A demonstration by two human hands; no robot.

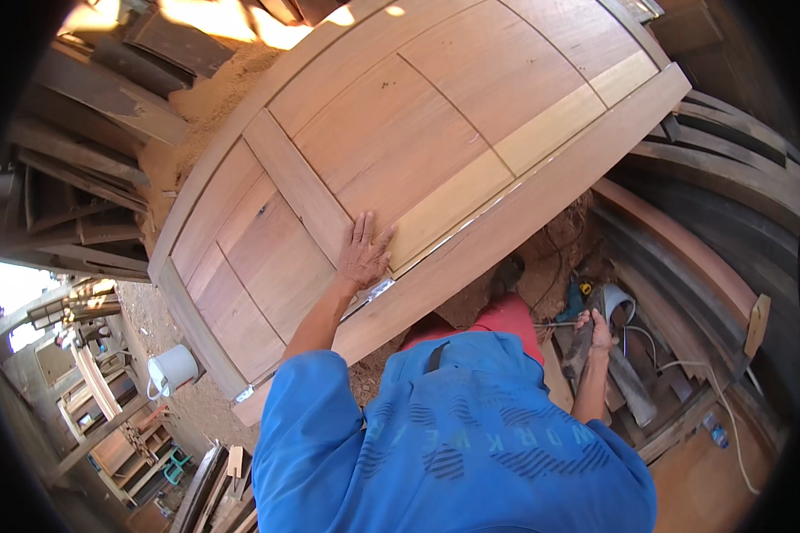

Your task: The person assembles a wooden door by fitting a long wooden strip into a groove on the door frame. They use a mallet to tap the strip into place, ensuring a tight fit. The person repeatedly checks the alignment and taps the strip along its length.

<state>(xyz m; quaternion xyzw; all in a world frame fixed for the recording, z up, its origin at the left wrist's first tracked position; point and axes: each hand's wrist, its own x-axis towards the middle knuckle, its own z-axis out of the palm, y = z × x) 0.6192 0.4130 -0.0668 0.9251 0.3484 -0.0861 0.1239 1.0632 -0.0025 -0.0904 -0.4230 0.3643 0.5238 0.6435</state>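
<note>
A large wooden door with framed panels lies slanting in front of me. My left hand rests flat on it with the fingers stretched out, where the cross rail meets the long near frame piece. A pale gap runs along the joint between that frame piece and the panels. Down at my right side, my right hand is closed round a dark, worn piece that looks like wood. Its full shape is partly hidden by the hand.
Near my right hand lie a teal power tool, a pale cable and a grey-white container. Curved timbers are stacked at the right. A white bucket stands beside the door's left end. Planks and sawdust lie beyond.
</note>
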